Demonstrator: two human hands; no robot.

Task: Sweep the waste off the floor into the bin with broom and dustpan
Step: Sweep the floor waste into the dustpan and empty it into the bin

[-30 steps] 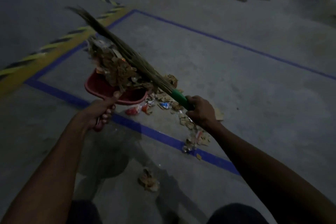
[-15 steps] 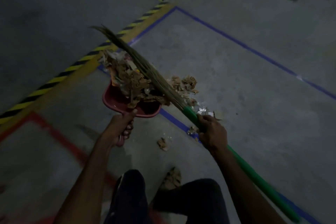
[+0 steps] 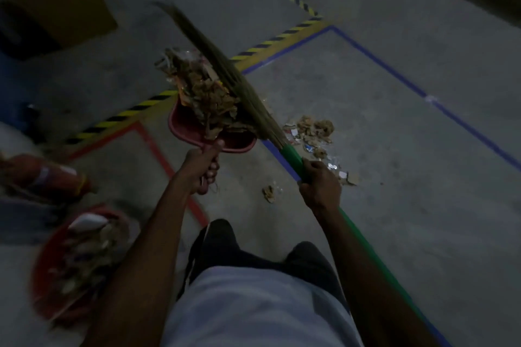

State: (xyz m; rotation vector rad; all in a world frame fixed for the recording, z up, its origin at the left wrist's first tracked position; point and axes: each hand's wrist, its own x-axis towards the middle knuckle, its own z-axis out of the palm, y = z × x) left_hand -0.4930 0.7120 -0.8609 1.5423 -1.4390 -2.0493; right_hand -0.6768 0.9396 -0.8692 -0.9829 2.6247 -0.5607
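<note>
Bare forearms, pale shirt, dark trousers

Both forearms run bare to the left hand [image 3: 201, 169] and the right hand [image 3: 320, 186], no sleeve, watch or ring showing. Below the hands a light, whitish shirt [image 3: 253, 310] hangs over dark trousers [image 3: 222, 245].

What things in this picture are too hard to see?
Only the head view:
- Dustpan: its inside is buried under the waste and broom.
- Bin: blurred, and the left arm covers part of its rim.
- Dustpan handle: wrapped by the left hand.
- Broom handle end: runs behind the right arm; the right hand grips it.
- Scraps on the floor: too small and dark to name.
</note>
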